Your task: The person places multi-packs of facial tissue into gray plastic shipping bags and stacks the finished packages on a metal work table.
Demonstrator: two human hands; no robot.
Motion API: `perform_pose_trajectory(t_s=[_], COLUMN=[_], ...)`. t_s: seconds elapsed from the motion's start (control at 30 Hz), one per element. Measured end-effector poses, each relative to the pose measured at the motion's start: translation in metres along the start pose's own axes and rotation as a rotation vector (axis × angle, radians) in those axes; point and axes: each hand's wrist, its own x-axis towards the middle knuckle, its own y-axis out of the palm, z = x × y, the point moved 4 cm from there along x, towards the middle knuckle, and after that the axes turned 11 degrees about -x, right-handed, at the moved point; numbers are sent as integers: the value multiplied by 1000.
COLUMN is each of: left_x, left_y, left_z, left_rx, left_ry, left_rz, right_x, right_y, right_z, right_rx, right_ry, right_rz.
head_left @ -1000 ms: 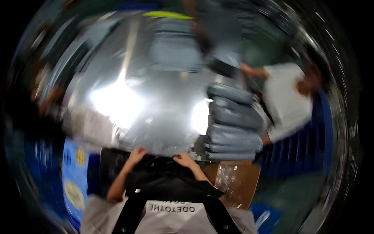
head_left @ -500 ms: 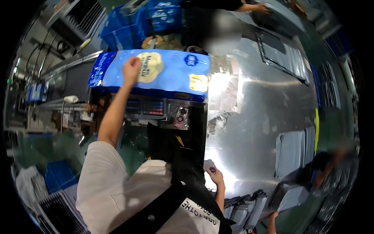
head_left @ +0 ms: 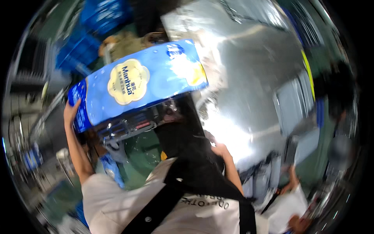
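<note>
A long blue plastic-wrapped pack of toilet paper [head_left: 157, 76] with a cream flower-shaped label lies across the view in front of me, slanting up to the right. My left hand [head_left: 72, 112] grips its left end, thumb on the near face and the other fingers hidden behind. Under the pack's near edge a scale with a keypad [head_left: 136, 125] shows in part. Lower right, my right hand [head_left: 220, 150] is at the edge of the steel table [head_left: 249, 89]. Blur and the dark apron hide its fingers, so what it holds, if anything, cannot be made out.
Blue crates [head_left: 103, 17] stand beyond the pack at the far left. Grey flat bags [head_left: 294, 103] lie in a stack on the table's right side, and more grey bags [head_left: 259, 175] hang at its near edge. A co-worker's arm [head_left: 291, 181] reaches in at lower right.
My left hand has moved from the pack's top face to its left end and now grips it. The view has turned, and the pack appears more slanted. My right hand stays near the table edge.
</note>
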Motion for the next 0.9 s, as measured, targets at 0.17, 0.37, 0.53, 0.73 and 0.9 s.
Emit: perform_pose_trajectory(t_s=[0.17, 0.37, 0.53, 0.73, 0.9], left_x=[-19, 7, -27, -144, -259], left_y=[97, 284, 364, 452, 481], left_z=[-60, -202, -271, -253, -223], left_rx=[-66, -434, -43, 101, -219], left_ry=[274, 218, 173, 125, 384], left_rz=[144, 767, 806, 1330, 1104], right_x=[10, -29, -84, -116, -113], right_y=[-23, -44, 2, 52, 12], right_z=[23, 10, -48, -92, -97], right_rx=[-240, -79, 205, 471, 551], right_ry=[127, 182, 285, 332, 329], right_rz=[74, -148, -329, -286, -538])
